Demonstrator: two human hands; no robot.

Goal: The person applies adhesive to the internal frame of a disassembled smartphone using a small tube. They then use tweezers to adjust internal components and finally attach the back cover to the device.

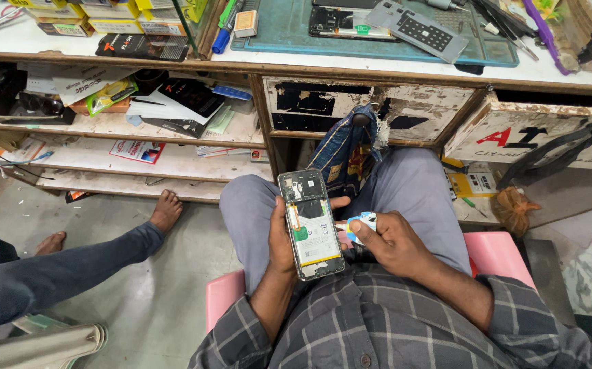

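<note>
From the head view, the left hand (281, 240) is closed around one opened phone (311, 224), held upright over the lap, near the person and well below the counter (391, 72). Its back cover is already off, leaving the battery and boards bare; nothing inside looks removed yet. The right hand (390, 240) pinches one small blue-and-white pry card (363, 223) just beside the phone's right edge. One more dismantled phone (342, 22) lies far off on the counter's single blue mat (289, 31). Another person's two bare feet (166, 212) rest on the floor at left.
</note>
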